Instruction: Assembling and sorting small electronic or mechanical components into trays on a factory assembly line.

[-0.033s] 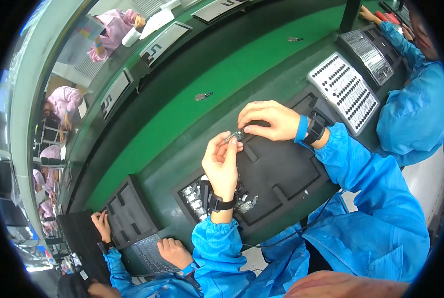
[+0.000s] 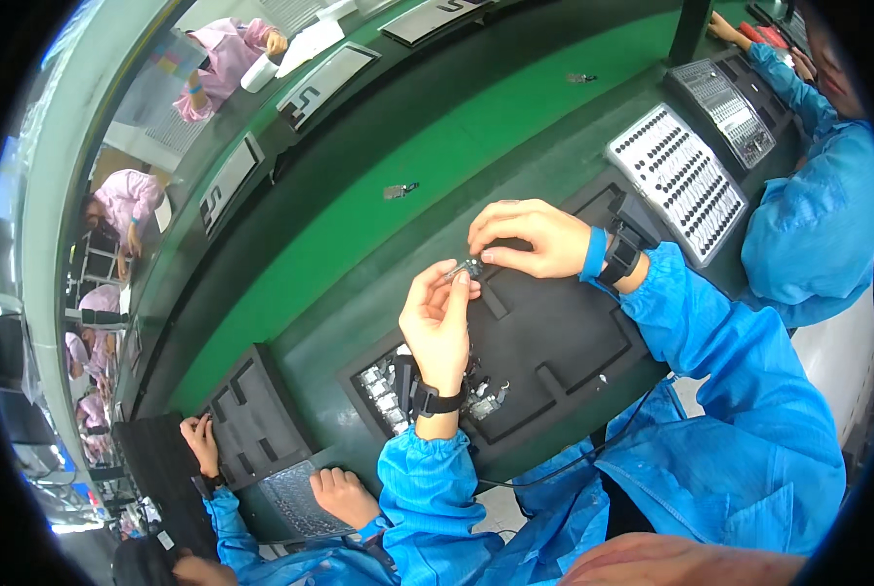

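A small electronic part [image 2: 468, 267], with a silvery body and a dark end, is held above the black foam tray [image 2: 525, 342]. My left hand [image 2: 439, 317] pinches its body between thumb and fingers. From the right, my right hand [image 2: 536, 239] is closed at the dark end, thumb and index finger together on it; the fingertips hide some of the detail. Under my left wrist, several silvery parts [image 2: 383, 393] lie in the tray's left compartment. More loose silvery and black parts [image 2: 486, 399] rest beside that wrist.
Beyond the tray runs a green conveyor belt [image 2: 339, 254] carrying two similar parts. A white tray [image 2: 686, 181] with rows of black pieces stands to the right, near a co-worker in blue. At left, another co-worker's hands rest by a black foam tray [image 2: 261, 420].
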